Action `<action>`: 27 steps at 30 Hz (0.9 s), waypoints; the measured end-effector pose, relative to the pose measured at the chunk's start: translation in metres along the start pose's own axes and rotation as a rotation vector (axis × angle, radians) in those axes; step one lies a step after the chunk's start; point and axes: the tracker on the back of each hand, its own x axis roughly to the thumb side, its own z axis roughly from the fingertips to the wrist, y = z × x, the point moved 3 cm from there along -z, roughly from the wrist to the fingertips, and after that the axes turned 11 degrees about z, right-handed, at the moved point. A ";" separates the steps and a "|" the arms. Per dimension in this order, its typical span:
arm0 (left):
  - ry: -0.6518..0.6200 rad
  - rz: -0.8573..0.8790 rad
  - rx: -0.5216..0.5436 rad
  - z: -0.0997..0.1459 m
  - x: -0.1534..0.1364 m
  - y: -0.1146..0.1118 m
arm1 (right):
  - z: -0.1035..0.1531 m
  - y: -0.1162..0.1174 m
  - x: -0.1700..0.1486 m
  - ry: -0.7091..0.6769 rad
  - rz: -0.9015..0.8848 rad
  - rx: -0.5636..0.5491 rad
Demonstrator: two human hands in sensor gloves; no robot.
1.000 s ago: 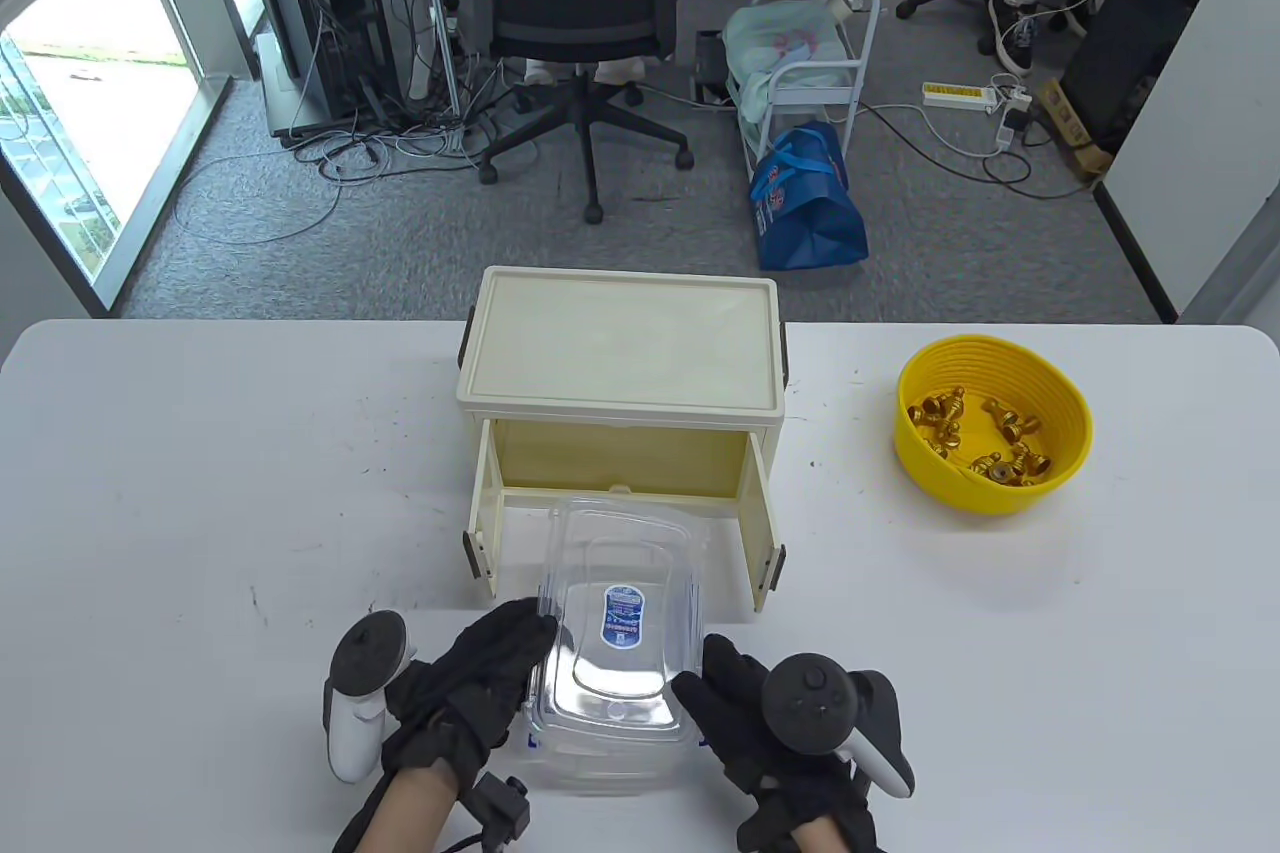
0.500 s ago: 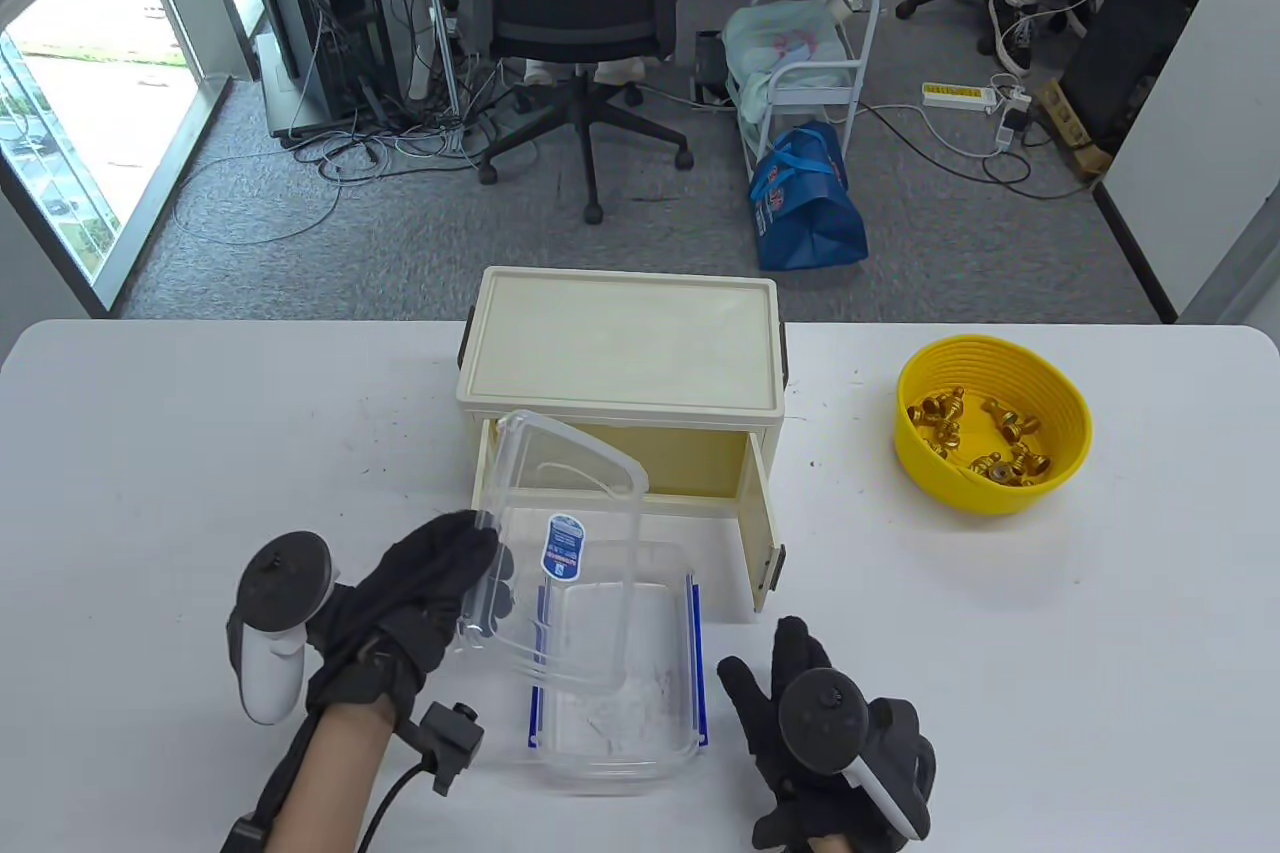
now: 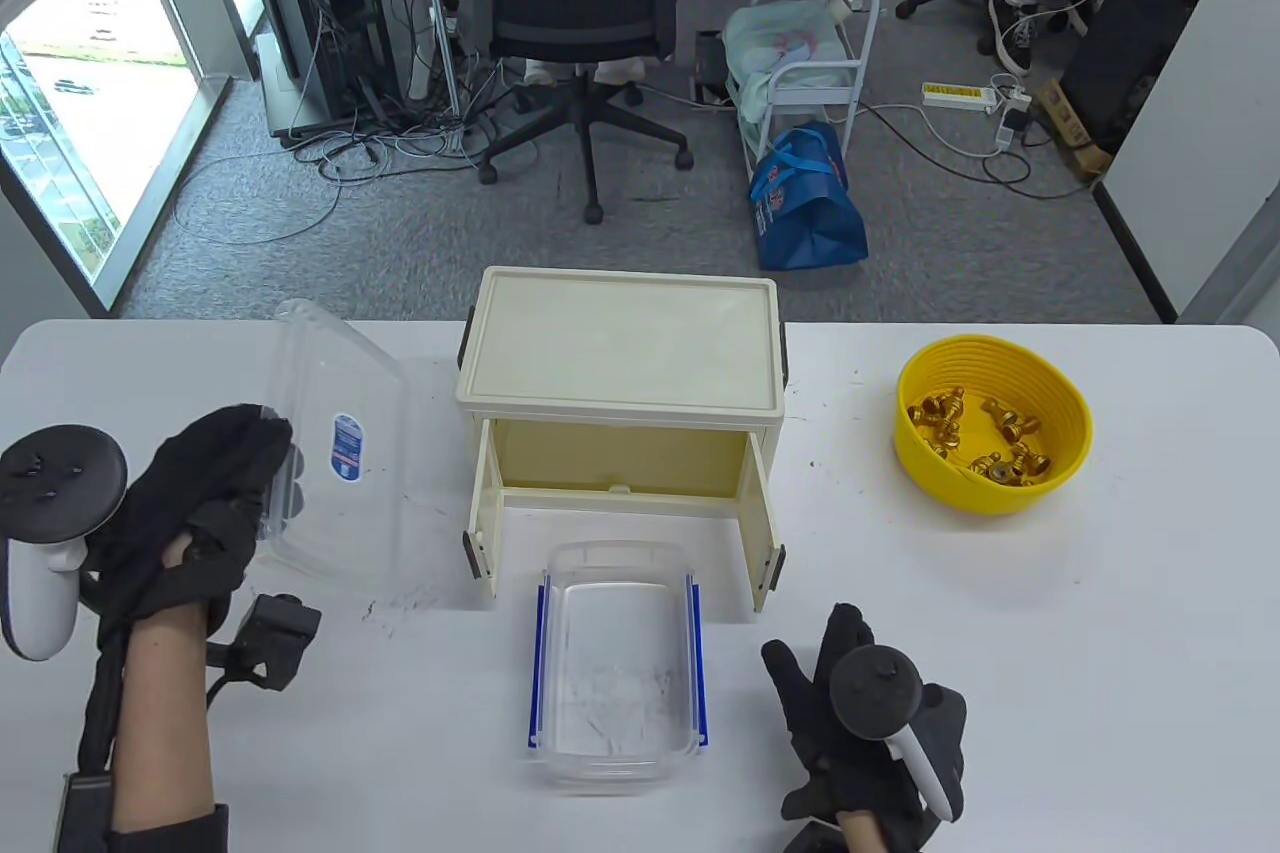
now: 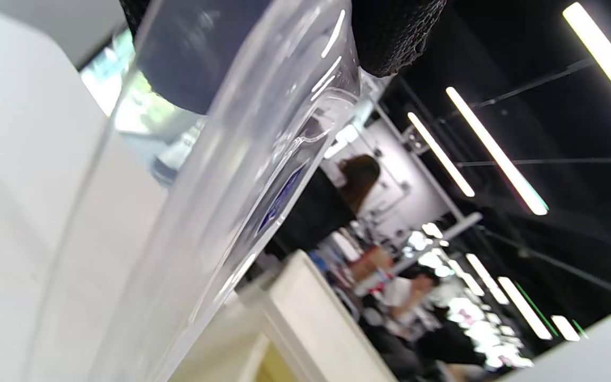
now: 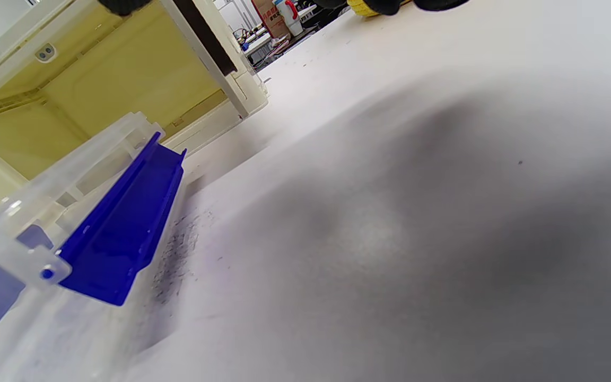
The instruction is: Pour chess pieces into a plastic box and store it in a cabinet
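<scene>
A clear plastic box point(image 3: 612, 661) with blue side latches point(image 5: 120, 239) stands open near the table's front edge, in front of the cream cabinet point(image 3: 620, 363), whose doors are open. My left hand point(image 3: 215, 483) grips the box's clear lid point(image 3: 335, 438) at its left edge and holds it tilted above the table's left side; the lid fills the left wrist view point(image 4: 220, 175). My right hand point(image 3: 850, 693) is open and empty, right of the box. A yellow bowl point(image 3: 1060, 413) with several gold chess pieces point(image 3: 985, 443) sits at the right.
The white table point(image 3: 1000, 613) runs the full width. Beyond its far edge are an office chair point(image 3: 580, 3), a blue bag point(image 3: 805, 198) and a small cart. The cabinet's open door panels point(image 3: 765, 533) flank the box's far end.
My left hand lifted the lid off the box and carried it up and to the left. My right hand let go of the box and drew back to its right.
</scene>
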 end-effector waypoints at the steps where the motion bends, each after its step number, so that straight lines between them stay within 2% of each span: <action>1: 0.018 -0.056 0.030 -0.003 -0.003 0.002 | 0.000 0.000 0.000 0.000 0.001 0.002; 3: 0.062 -0.214 0.081 -0.015 -0.017 0.002 | 0.000 0.000 0.000 -0.003 -0.002 0.005; 7: 0.121 -0.396 0.125 -0.034 -0.050 -0.014 | 0.000 0.000 0.000 -0.008 -0.006 0.005; 10: 0.151 -0.495 0.103 -0.045 -0.073 -0.028 | 0.000 0.000 0.001 -0.014 -0.002 0.002; 13: 0.155 -0.595 0.136 -0.052 -0.092 -0.042 | 0.001 0.000 0.002 -0.019 0.008 0.000; 15: 0.124 -0.762 0.154 -0.056 -0.104 -0.057 | 0.001 0.001 0.002 -0.022 0.013 0.001; 20: 0.066 -1.136 0.105 -0.062 -0.134 -0.101 | 0.001 0.001 0.003 -0.026 0.014 0.012; 23: 0.054 -1.158 0.088 -0.065 -0.151 -0.121 | 0.001 0.002 0.004 -0.028 0.016 0.016; 27: 0.071 -1.238 0.002 -0.069 -0.174 -0.148 | 0.000 0.002 0.004 -0.028 0.011 0.030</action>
